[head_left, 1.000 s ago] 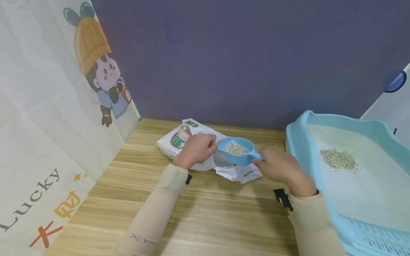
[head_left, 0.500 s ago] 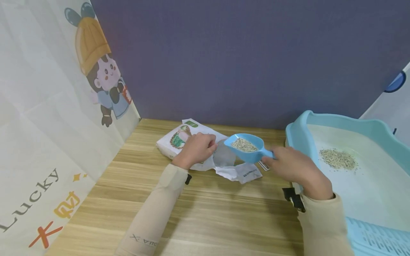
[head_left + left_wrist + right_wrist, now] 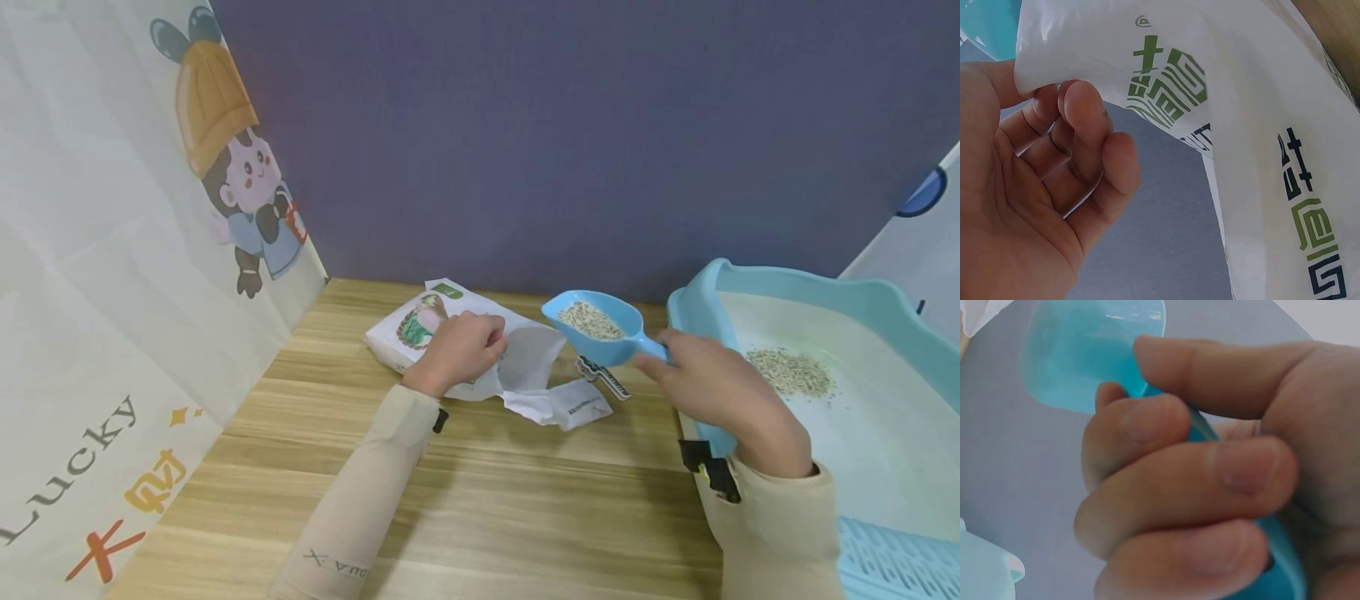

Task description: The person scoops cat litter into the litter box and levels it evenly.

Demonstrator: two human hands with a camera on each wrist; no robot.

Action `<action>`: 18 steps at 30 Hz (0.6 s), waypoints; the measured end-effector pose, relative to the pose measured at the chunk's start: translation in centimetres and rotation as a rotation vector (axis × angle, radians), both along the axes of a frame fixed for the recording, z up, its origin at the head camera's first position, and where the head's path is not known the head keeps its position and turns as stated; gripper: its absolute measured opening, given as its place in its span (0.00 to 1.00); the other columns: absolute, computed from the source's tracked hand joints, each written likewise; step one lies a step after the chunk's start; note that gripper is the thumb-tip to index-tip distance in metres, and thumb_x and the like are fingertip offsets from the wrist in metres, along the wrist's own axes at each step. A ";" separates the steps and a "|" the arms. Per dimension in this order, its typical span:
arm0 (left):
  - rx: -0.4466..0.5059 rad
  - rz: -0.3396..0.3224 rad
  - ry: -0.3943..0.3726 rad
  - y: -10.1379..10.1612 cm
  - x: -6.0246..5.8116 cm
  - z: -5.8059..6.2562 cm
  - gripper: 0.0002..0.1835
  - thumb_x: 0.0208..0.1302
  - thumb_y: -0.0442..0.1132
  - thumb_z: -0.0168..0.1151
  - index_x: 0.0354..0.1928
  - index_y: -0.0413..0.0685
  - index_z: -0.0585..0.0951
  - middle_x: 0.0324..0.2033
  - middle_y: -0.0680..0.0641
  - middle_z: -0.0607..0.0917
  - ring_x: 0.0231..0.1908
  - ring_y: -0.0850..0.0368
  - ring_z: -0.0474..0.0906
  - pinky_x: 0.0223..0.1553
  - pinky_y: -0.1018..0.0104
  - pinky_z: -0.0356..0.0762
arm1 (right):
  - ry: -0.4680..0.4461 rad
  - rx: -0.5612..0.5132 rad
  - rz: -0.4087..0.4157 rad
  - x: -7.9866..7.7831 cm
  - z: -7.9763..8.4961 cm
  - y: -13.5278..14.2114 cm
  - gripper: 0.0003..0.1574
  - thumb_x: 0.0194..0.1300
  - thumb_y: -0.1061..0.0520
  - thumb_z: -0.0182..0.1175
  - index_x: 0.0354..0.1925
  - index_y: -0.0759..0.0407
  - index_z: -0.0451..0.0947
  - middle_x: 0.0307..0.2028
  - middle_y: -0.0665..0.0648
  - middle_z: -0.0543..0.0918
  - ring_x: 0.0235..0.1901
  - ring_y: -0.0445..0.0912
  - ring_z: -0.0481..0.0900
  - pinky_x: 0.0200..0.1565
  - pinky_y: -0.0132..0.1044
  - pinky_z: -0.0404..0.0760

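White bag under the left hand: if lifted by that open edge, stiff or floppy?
Probably floppy: the bag is thin film, its mouth crumpled and folded where the left hand holds it. Likely sags and shifts, since loose granules like those in the scoop fill it.

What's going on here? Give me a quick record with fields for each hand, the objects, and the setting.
Left hand: pinches the edge of the white bag, which lies on the wooden table
Right hand: grips the handle of the blue scoop
Scoop contents: pale litter granules, held level in the air between bag and tray
Litter tray: light blue, to the right, with a small granule pile inside
Setting: purple wall behind, cartoon-printed curtain on the left
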State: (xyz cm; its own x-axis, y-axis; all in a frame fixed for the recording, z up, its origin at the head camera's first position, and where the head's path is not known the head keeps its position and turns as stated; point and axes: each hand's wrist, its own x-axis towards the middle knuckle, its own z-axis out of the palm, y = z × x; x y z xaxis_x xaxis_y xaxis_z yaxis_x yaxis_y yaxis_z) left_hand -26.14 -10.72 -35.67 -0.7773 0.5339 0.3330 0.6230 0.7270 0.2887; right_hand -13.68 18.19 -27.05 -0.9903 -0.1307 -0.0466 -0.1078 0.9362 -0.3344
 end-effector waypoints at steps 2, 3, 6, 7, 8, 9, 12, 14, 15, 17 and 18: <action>-0.003 0.001 -0.002 0.0 0.0 0.0 0.19 0.71 0.43 0.60 0.20 0.54 0.69 0.15 0.56 0.71 0.19 0.61 0.67 0.23 0.67 0.62 | 0.010 -0.010 -0.004 0.1 0.1 0.2 0.20 0.79 0.43 0.50 0.37 0.58 0.71 0.24 0.53 0.69 0.24 0.47 0.67 0.27 0.39 0.65; -0.004 0.001 -0.002 0.0 0.0 0.0 0.19 0.71 0.43 0.60 0.20 0.54 0.69 0.15 0.56 0.71 0.19 0.61 0.67 0.23 0.67 0.62 | 0.010 -0.015 -0.009 0.1 0.2 0.3 0.21 0.79 0.43 0.50 0.37 0.58 0.70 0.24 0.53 0.69 0.24 0.47 0.67 0.27 0.39 0.65; -0.006 0.001 0.000 -0.1 0.0 0.0 0.19 0.71 0.43 0.60 0.20 0.54 0.69 0.15 0.56 0.71 0.19 0.61 0.67 0.23 0.67 0.62 | 0.001 -0.017 -0.032 0.2 0.3 0.5 0.21 0.79 0.42 0.49 0.38 0.58 0.69 0.25 0.54 0.69 0.24 0.47 0.67 0.28 0.39 0.66; -0.005 0.000 0.000 -0.1 0.0 0.0 0.19 0.71 0.43 0.60 0.20 0.54 0.69 0.15 0.56 0.71 0.19 0.61 0.67 0.23 0.67 0.62 | 0.000 -0.019 -0.036 0.2 0.3 0.6 0.21 0.80 0.42 0.48 0.39 0.58 0.69 0.25 0.54 0.69 0.24 0.47 0.67 0.28 0.39 0.66; -0.004 0.000 0.002 -0.1 0.0 0.0 0.19 0.71 0.43 0.60 0.20 0.54 0.69 0.15 0.56 0.71 0.19 0.61 0.67 0.23 0.67 0.62 | 0.002 -0.021 -0.039 0.2 0.4 0.7 0.22 0.80 0.41 0.47 0.39 0.59 0.69 0.25 0.54 0.69 0.24 0.47 0.67 0.28 0.39 0.66; -0.003 -0.001 0.002 -0.1 0.1 0.0 0.19 0.71 0.43 0.60 0.20 0.54 0.69 0.15 0.55 0.71 0.19 0.61 0.67 0.23 0.67 0.62 | 0.002 -0.024 -0.044 0.3 0.5 0.8 0.23 0.80 0.41 0.47 0.40 0.59 0.68 0.25 0.54 0.68 0.24 0.48 0.67 0.28 0.39 0.65; -0.004 -0.002 0.002 -0.1 0.1 0.0 0.19 0.70 0.42 0.60 0.20 0.54 0.69 0.16 0.55 0.71 0.19 0.60 0.67 0.23 0.67 0.61 | 0.008 -0.031 -0.062 0.4 0.6 1.2 0.25 0.80 0.39 0.45 0.41 0.59 0.68 0.25 0.54 0.67 0.24 0.48 0.67 0.27 0.39 0.65; -0.007 -0.001 0.001 0.0 0.1 0.1 0.19 0.70 0.42 0.60 0.20 0.54 0.69 0.16 0.55 0.71 0.19 0.60 0.67 0.23 0.67 0.62 | 0.010 -0.037 -0.080 0.5 0.8 1.4 0.26 0.80 0.38 0.44 0.41 0.60 0.68 0.24 0.54 0.66 0.24 0.48 0.66 0.27 0.39 0.64; -0.008 -0.001 0.001 0.0 0.1 0.1 0.18 0.70 0.42 0.60 0.20 0.54 0.69 0.16 0.55 0.71 0.19 0.60 0.67 0.23 0.67 0.62 | 0.010 -0.038 -0.091 0.6 0.8 1.6 0.26 0.80 0.38 0.44 0.41 0.60 0.68 0.25 0.55 0.66 0.24 0.48 0.66 0.27 0.39 0.64; -0.011 0.000 0.000 0.0 0.2 0.2 0.18 0.70 0.42 0.60 0.20 0.54 0.69 0.16 0.55 0.71 0.20 0.60 0.68 0.23 0.67 0.62 | 0.010 -0.042 -0.114 0.7 0.9 1.9 0.26 0.80 0.39 0.44 0.42 0.61 0.68 0.25 0.55 0.66 0.24 0.48 0.66 0.26 0.39 0.64; -0.012 0.000 0.000 0.0 0.2 0.2 0.18 0.70 0.42 0.60 0.20 0.54 0.69 0.16 0.55 0.71 0.20 0.60 0.68 0.23 0.66 0.62 | 0.008 -0.043 -0.123 0.7 1.0 2.0 0.27 0.80 0.39 0.44 0.42 0.62 0.68 0.25 0.55 0.66 0.24 0.48 0.66 0.26 0.40 0.64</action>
State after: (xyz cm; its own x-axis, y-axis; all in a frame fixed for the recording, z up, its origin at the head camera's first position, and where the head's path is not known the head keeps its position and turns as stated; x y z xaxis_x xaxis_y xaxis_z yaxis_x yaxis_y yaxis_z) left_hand -25.95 -10.69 -35.49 -0.7770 0.5381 0.3267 0.6234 0.7301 0.2800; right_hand -12.94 20.21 -26.05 -0.9993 -0.0099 -0.0352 0.0039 0.9275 -0.3739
